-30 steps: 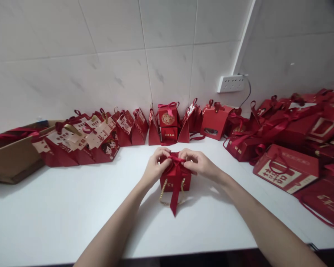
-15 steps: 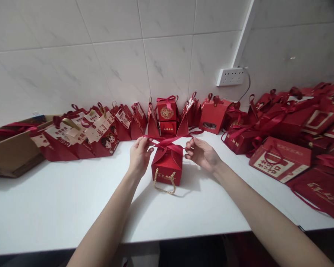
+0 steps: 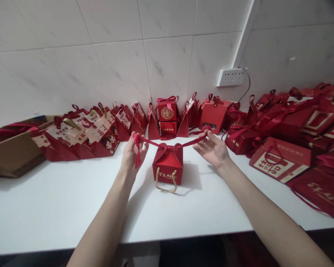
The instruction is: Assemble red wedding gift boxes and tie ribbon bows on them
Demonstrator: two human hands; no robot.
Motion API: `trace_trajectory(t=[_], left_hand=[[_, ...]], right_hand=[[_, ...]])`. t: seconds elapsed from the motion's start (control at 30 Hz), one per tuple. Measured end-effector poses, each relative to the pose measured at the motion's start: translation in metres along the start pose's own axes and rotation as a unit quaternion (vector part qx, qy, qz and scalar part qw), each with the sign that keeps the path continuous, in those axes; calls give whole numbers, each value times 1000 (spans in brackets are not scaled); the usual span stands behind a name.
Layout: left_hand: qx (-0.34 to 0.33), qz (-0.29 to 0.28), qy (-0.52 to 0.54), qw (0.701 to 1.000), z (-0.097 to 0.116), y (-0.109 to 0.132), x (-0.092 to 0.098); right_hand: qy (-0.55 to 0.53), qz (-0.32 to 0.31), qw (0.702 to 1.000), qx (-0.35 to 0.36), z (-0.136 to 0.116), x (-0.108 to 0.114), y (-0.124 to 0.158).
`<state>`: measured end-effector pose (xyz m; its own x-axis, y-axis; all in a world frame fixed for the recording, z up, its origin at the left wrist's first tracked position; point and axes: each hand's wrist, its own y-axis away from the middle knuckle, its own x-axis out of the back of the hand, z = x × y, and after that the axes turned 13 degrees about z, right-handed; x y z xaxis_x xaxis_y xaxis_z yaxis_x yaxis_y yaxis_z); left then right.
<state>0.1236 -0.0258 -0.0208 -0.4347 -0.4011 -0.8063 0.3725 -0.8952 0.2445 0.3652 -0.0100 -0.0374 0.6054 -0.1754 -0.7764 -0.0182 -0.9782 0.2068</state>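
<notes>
Two stretches of red ribbon (image 3: 192, 141) are held out sideways in the head view, one to either side of the top flaps (image 3: 180, 154) of a red gift box (image 3: 167, 165). By the left hand (image 3: 131, 151), one end is pinched at the tips of the fingers, with a loose tail hung down over the palm. By the right hand (image 3: 216, 149), the other end is pinched between thumb and forefinger, the remaining fingers being loosely spread. The red gift box is stood upright on the white worktop (image 3: 58, 207), between both hands and touched by neither; its front is marked with gold lettering (image 3: 167, 175), and a gold rope handle (image 3: 169, 191) is draped before it. Behind, two small boxes (image 3: 167, 113) are stacked, flanked by triangular red boxes (image 3: 153, 124). At the picture's left, a brown cardboard box (image 3: 16, 157) is placed beside tagged favour boxes (image 3: 80, 148); at its right, red boxes (image 3: 292, 118) are heaped. A white socket strip (image 3: 230, 78) is fixed to the tiled wall (image 3: 169, 18).
</notes>
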Motion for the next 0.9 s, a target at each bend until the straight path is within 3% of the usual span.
trace_trajectory(t=[0.17, 0.3, 0.43, 0.57, 0.9], left_hand=[[-10, 11, -1, 1000, 1, -3, -1], [-38, 39, -104, 993, -1, -7, 2], [-118, 48, -277, 953, -6, -12, 11], [-204, 23, -358, 911, -10, -17, 18], [-131, 41, -330, 934, 0, -15, 17]], right_hand=[[15, -5, 1000, 4, -3, -1, 2], [17, -2, 1000, 3, -4, -2, 2], [29, 49, 998, 4, -4, -3, 1], [23, 69, 997, -2, -4, -3, 2], [7, 66, 998, -1, -6, -3, 3]])
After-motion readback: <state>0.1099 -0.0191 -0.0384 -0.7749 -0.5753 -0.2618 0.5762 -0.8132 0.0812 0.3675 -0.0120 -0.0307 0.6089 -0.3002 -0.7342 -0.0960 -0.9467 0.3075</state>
